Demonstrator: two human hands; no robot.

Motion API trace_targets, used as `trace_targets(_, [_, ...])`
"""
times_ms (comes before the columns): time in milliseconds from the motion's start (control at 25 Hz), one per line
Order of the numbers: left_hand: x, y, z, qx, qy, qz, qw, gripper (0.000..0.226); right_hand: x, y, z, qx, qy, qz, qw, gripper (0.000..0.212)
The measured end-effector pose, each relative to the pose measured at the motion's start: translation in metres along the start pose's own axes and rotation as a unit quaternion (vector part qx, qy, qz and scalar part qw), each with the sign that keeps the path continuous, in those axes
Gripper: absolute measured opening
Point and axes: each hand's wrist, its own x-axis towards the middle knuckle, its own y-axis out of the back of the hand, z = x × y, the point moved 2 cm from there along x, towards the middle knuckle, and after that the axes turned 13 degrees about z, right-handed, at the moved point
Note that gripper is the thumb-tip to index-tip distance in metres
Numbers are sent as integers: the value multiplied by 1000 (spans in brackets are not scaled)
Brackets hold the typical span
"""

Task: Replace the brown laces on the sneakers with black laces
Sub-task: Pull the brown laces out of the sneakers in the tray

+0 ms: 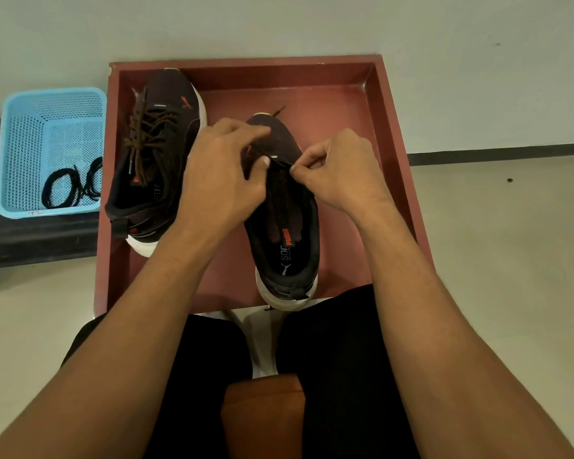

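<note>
dim indoor light | soft shadows | floor [544,260] glare right | wide-angle bending

A pale, plain wall [312,24] fills the top of the view. On the right it meets the floor [511,246] along a dark skirting strip [497,153]. The floor is glossy, light-coloured tile, with a bright glint of reflected light near the right edge. A low black bench [30,240] stands at the left by the wall. A brown seat edge [262,412] shows at bottom centre.

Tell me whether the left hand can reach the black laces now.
Probably yes: the laces lie uncovered in the open basket, beyond the other sneaker; the left hand must first release its sneaker.
</note>
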Motion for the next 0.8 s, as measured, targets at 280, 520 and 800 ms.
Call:
trace_targets(280, [-2, -6, 14, 84, -40, 1, 996, 11, -3, -1, -6, 9, 20, -19, 1000, 3])
trace_targets(520, [-4, 0, 15, 47, 18, 24, 998, 3, 1, 4, 0, -6, -1, 24, 1000, 3])
trace_targets(800, [-5, 11, 4, 53, -9, 33, 998, 13, 2, 7, 3, -7, -11, 28, 1000, 5])
